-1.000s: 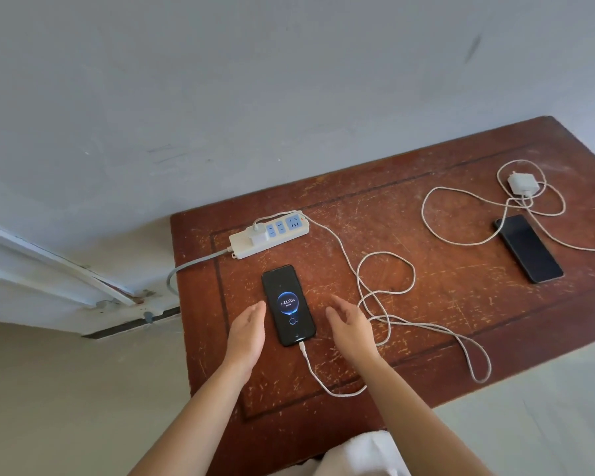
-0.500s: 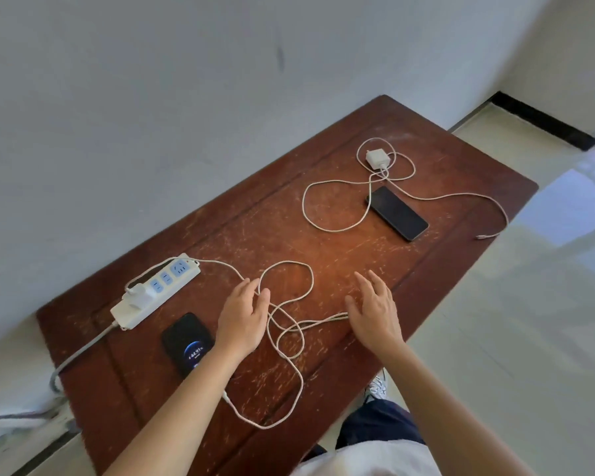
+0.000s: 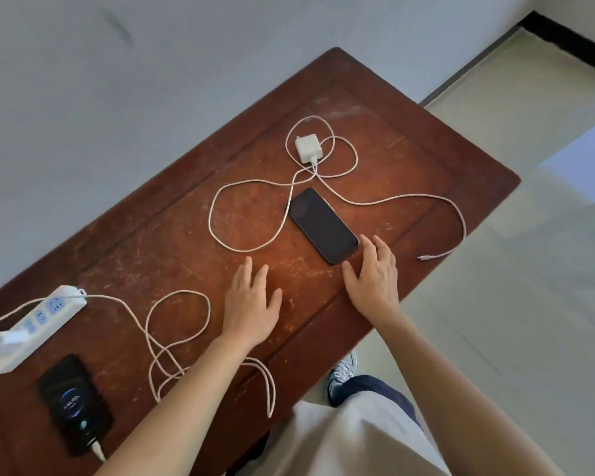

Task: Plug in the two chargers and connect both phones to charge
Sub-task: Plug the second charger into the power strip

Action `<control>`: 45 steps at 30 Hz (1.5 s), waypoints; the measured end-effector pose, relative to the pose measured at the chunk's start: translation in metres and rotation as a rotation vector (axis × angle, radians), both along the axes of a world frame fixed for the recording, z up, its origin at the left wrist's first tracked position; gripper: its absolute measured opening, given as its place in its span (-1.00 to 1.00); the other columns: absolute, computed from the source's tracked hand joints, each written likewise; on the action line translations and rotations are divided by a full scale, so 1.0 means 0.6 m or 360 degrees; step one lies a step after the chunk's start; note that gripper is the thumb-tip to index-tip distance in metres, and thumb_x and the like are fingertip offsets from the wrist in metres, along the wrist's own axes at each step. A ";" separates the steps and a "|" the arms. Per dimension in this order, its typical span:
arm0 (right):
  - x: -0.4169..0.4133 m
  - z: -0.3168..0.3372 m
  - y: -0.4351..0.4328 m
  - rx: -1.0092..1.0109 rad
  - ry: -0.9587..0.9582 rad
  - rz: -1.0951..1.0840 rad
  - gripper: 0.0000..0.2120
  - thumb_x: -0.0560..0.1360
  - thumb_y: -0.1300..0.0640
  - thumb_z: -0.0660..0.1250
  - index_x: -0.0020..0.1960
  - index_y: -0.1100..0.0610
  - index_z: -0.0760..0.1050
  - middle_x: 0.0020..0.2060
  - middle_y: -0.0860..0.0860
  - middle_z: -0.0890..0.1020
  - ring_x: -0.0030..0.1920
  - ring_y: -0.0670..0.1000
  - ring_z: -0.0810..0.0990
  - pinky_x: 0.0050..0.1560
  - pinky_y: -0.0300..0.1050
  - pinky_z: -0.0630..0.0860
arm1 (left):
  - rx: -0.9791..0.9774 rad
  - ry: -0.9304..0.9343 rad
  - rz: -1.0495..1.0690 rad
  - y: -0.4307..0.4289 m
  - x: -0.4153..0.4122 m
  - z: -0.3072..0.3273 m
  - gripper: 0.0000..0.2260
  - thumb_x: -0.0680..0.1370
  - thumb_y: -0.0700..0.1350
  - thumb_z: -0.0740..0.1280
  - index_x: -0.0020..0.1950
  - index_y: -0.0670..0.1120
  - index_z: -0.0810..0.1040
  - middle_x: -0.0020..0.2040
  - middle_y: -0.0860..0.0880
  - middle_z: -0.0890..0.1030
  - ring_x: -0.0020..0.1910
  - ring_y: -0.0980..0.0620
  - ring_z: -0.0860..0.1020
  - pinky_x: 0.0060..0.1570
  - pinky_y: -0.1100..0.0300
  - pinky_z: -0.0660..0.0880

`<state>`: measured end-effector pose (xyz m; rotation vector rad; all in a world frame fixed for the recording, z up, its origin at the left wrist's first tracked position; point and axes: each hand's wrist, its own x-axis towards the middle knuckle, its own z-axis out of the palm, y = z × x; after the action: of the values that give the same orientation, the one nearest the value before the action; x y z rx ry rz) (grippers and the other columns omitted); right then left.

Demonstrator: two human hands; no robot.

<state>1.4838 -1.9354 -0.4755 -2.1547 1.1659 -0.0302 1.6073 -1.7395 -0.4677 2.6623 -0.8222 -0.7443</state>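
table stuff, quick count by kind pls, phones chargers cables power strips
Phones: 2, one lit phone and one dark phone
Charger bricks: 2, plugged-in charger and loose charger
Cables: 2, connected cable and loose cable
Power strips: 1, white power strip
Total: 7

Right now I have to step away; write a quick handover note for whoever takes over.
Left hand: open, empty, above the table.
Right hand: open, empty, at the near corner of the dark phone.
Done: first charger in the power strip; lit phone cabled, charging screen on.
Left: second charger lies unplugged beyond the dark phone, its cable end loose near the table edge. Plug it into the strip, then into the dark phone.
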 end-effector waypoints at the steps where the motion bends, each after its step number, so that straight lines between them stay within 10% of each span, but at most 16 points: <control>1: 0.013 0.003 -0.017 0.0014 -0.0020 0.0006 -0.42 0.60 0.03 0.31 0.56 0.08 0.22 0.54 0.16 0.26 0.53 0.19 0.20 0.49 0.18 0.23 | 0.0033 -0.0056 -0.0041 -0.011 0.006 -0.004 -0.40 0.67 0.15 0.18 0.64 -0.05 0.12 0.68 -0.16 -0.03 0.65 -0.18 -0.02 0.56 -0.14 0.08; 17: 0.371 -0.013 -0.169 -0.0084 -0.0036 0.0096 -0.24 0.48 -0.27 0.31 0.53 0.08 0.22 0.31 0.11 0.39 0.28 0.14 0.47 -0.04 -0.06 0.36 | 0.0424 -0.0068 -0.0168 -0.011 0.091 -0.094 -0.22 0.48 0.53 -0.34 0.46 0.13 -0.61 0.48 -0.02 -0.62 0.48 -0.03 -0.59 0.44 -0.23 -0.44; 24: 0.372 -0.014 -0.180 0.0118 -0.0145 0.0047 -0.45 0.56 -0.16 0.22 0.47 0.06 0.33 0.30 0.11 0.45 0.20 0.10 0.52 0.12 -0.01 0.44 | 0.0378 -0.0139 -0.0176 -0.008 0.086 -0.105 -0.22 0.52 0.51 -0.29 0.52 0.11 -0.55 0.54 -0.03 -0.55 0.53 -0.04 -0.53 0.44 -0.24 -0.43; 28: 0.345 0.055 -0.167 0.1011 -0.0833 -0.0572 -0.74 0.53 -0.06 0.16 -0.08 0.10 0.49 -0.24 0.02 0.57 -0.28 -0.03 0.51 -0.25 -0.11 0.42 | 0.0350 -0.0140 -0.0175 -0.006 0.088 -0.108 -0.23 0.51 0.51 -0.32 0.52 0.12 -0.55 0.52 -0.01 -0.58 0.51 -0.03 -0.55 0.42 -0.21 -0.47; 33: 0.299 0.136 -0.135 0.1905 -0.1343 -0.0806 -0.55 0.55 0.04 0.14 0.30 0.31 0.45 -0.23 0.13 0.55 -0.37 0.01 0.50 -0.45 -0.19 0.33 | 0.0219 -0.0192 -0.0179 0.002 0.087 -0.088 -0.34 0.59 0.36 -0.29 0.63 0.10 -0.28 0.66 -0.04 -0.30 0.60 -0.04 -0.36 0.54 -0.25 -0.25; 45: 0.305 0.201 0.096 0.1685 -0.0991 -0.0287 -0.74 0.54 0.05 0.35 0.20 0.08 0.47 -0.03 0.08 0.56 -0.41 -0.13 0.51 -0.61 -0.33 0.25 | 0.0316 -0.0204 0.0005 0.239 0.128 0.019 -0.41 0.67 0.24 -0.07 0.66 0.01 0.08 0.69 -0.12 -0.10 0.66 -0.10 -0.15 0.58 -0.20 -0.04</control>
<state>1.6667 -1.8781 -0.3547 -0.9891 0.7275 -0.1226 1.6840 -1.5959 -0.4565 2.9131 -0.8143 -0.6931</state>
